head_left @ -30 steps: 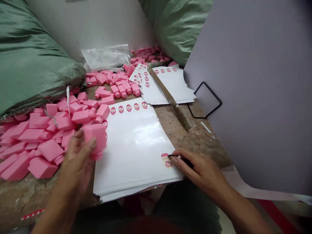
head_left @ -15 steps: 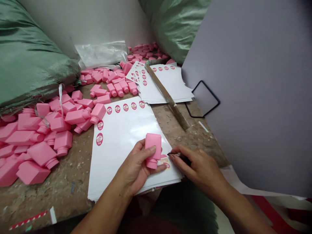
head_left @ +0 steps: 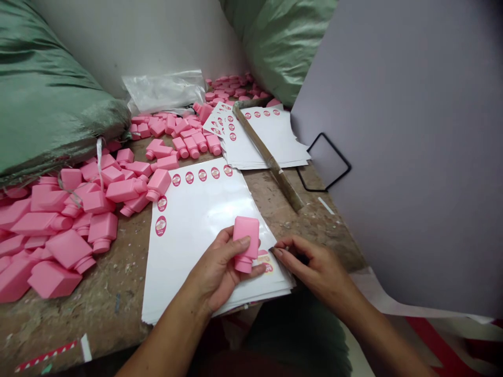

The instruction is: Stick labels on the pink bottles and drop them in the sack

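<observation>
My left hand (head_left: pixel 220 266) is closed around a pink plastic bottle (head_left: pixel 248 233), its neck pointing down toward me. The bottle is above a stack of white sticker sheets (head_left: pixel 184 256) with round pink labels along the top and left edges. Just right of the bottle, a colourful sticker (head_left: pixel 268 266) shows at the sheet's lower right corner, with a left fingertip on it. My right hand (head_left: pixel 314 262) pinches a small dark pointed piece (head_left: pixel 272 250) close to that sticker; most of the piece is hidden by the fingers.
Many pink bottles (head_left: pixel 70 246) lie heaped on the left of the worn table (head_left: pixel 113 293). A second sheet stack (head_left: pixel 267 136) lies behind under a wooden stick (head_left: pixel 271 159). Green sacks (head_left: pixel 51 99) stand behind, with a clear plastic bag (head_left: pixel 165 90) and a black wire frame (head_left: pixel 348 168) at right.
Both hands stay almost in place, with the bottle still in the left. The right fingertips and dark piece have shifted very slightly; the whole view has moved a little.
</observation>
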{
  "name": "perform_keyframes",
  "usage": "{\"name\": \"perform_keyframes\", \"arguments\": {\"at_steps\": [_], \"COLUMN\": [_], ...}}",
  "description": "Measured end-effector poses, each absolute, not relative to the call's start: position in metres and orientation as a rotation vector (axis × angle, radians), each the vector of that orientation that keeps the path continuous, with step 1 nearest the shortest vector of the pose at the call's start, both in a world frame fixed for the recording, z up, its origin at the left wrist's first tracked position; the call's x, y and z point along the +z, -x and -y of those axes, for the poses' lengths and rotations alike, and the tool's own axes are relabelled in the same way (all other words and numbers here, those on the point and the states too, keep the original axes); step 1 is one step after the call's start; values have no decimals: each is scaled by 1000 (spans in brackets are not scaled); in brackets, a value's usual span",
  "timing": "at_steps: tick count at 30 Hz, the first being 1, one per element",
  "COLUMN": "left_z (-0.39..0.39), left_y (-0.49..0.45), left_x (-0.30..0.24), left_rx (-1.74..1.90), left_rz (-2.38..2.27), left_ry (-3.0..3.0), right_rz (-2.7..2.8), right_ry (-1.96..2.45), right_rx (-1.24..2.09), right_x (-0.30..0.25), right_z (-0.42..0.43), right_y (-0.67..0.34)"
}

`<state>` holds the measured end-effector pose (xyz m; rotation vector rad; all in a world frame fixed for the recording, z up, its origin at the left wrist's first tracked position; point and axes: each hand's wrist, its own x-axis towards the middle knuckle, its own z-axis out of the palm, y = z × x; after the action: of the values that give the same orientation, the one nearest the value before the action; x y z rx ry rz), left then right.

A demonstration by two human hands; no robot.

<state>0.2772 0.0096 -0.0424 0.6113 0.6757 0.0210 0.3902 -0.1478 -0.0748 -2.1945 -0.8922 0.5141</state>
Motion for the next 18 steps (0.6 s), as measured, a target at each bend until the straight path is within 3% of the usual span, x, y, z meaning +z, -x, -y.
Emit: {"name": "perform_keyframes", "arguments": {"at_steps": [6, 18], "left_z": [-7, -6], "left_y": [-277, -276], "left_x": [-41, -41], "left_rx": [46, 47], "left_rz": [-678, -668], "left_ry": [-588, -587], "right_rz": [1019, 1267], "right_ry": [2356, 2443], "right_rx": [210, -67], "right_x": [-77, -72], "right_z": [150, 143], "right_y": [-387, -384]}}
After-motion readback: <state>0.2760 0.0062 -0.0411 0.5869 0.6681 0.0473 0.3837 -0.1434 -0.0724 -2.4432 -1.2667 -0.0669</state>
